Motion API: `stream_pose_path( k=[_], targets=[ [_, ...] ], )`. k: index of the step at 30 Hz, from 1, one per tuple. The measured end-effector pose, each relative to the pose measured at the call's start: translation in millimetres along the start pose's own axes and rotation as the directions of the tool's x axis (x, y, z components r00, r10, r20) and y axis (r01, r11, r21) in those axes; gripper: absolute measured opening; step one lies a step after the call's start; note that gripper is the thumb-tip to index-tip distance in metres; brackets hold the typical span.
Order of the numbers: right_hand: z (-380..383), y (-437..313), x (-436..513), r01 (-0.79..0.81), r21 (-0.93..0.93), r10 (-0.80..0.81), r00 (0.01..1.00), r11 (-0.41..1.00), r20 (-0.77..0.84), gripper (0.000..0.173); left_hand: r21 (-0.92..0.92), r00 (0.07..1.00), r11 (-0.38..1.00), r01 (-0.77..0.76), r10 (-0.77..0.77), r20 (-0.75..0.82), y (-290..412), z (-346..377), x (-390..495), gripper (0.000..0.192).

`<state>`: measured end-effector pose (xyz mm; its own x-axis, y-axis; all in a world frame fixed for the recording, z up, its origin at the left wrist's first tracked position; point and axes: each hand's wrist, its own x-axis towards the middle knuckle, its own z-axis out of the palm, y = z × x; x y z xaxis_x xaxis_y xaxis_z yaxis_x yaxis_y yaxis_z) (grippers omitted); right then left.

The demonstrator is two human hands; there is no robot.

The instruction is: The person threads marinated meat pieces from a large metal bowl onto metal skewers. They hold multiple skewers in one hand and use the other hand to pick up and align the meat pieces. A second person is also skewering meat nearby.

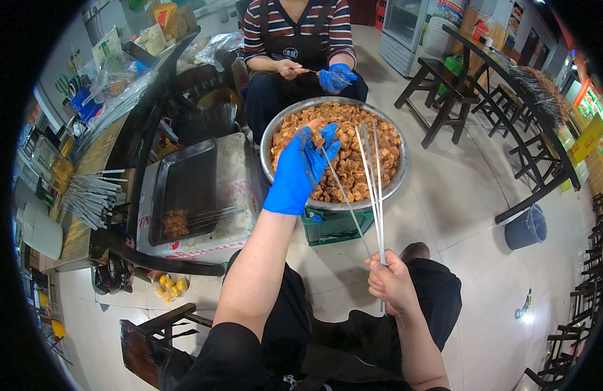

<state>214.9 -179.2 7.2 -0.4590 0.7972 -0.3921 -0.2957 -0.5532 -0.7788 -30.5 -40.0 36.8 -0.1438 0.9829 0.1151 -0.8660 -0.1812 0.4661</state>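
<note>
My left hand [301,163], in a blue disposable glove, is over a wide metal basin [404,161] heaped with chunks of marinated meat [350,146]. Its fingers curl around a small piece of meat [318,140]. One thin metal skewer [348,200] slants up from my right hand, its far end at that piece; whether it has pierced the meat is hard to tell. Bare, my right hand [390,281] grips this skewer along with several other metal skewers [376,195], which fan upward over the basin's near rim.
Under the basin is a green crate [338,229]. To the left, a dark tray [189,185] holds several loaded skewers [176,224]. Opposite sits a person with a gloved hand [336,78] and a skewer. A grey bin [525,227] and wooden stool [440,97] are at right.
</note>
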Motion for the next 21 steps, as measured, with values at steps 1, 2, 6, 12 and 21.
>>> stream_pose_path(
  k=[1, 2, 6, 12, 21],
  targets=[
    [-0.3, 0.5, -0.6, -0.01, -0.008, 0.01, 1.0, 1.0, -0.006, 0.013, 0.069, 0.999, 0.998, 0.01, -0.007, -0.042, 1.8, -3.0, 2.0, 0.036],
    [-0.6, 1.1, -1.1, -0.001, -0.01, 0.001, 1.0, 1.0, 0.007, 0.012, 0.142, 0.999, 0.99, 0.004, 0.003, -0.054, 3.1, -6.3, 3.7, 0.034],
    [0.6, 5.5, -2.2, 0.004, -0.05, -0.004, 1.0, 0.999, -0.004, 0.01, 0.135, 0.989, 0.989, 0.055, -0.035, -0.141, 3.0, -17.1, 6.4, 0.026],
    [3.2, 13.9, -2.1, 0.03, -0.086, -0.034, 0.999, 0.996, -0.042, 0.01, 0.195, 0.95, 0.981, -0.006, 0.066, -0.304, -11.9, -14.3, 4.2, 0.012],
    [-0.3, 25.5, 0.9, 0.101, -0.27, -0.134, 0.985, 0.958, -0.108, 0.008, 0.229, 0.905, 0.971, 0.063, 0.042, -0.423, -14.2, -21.3, 2.8, 0.009]
  ],
)
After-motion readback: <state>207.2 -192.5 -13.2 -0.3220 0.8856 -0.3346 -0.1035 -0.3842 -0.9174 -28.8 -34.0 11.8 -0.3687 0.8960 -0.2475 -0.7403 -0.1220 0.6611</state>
